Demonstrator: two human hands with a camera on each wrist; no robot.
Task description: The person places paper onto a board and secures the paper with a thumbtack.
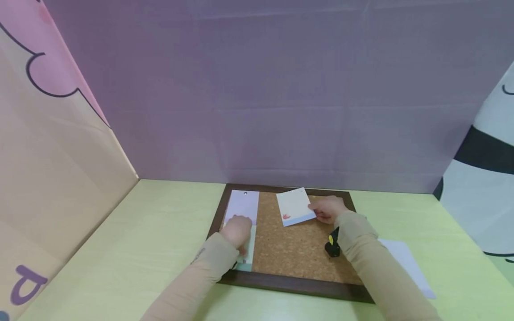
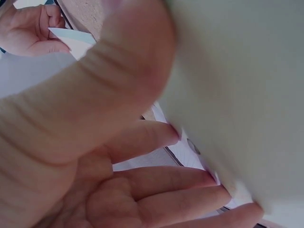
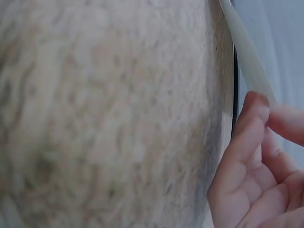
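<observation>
A cork board point(image 1: 289, 249) in a dark wooden frame lies on the table. My right hand point(image 1: 328, 209) pinches a white note sheet point(image 1: 295, 206) by its right edge, thumb against fingers, tilted over the upper part of the cork. This sheet has a blue strip along its bottom and a small red drawing. On the left side of the board, my left hand point(image 1: 236, 231) rests at a pale green sheet point(image 1: 250, 249), fingertips touching the paper in the left wrist view. Above it lies a lilac sheet point(image 1: 242, 205) with a small round dot near its top.
A black device with a yellow spot point(image 1: 332, 243) sits at my right wrist. Right of the board, a white sheet point(image 1: 407, 263) lies on the pale green table point(image 1: 168, 223), partly under my sleeve. A grey-purple cloth wall point(image 1: 281, 98) rises behind the board.
</observation>
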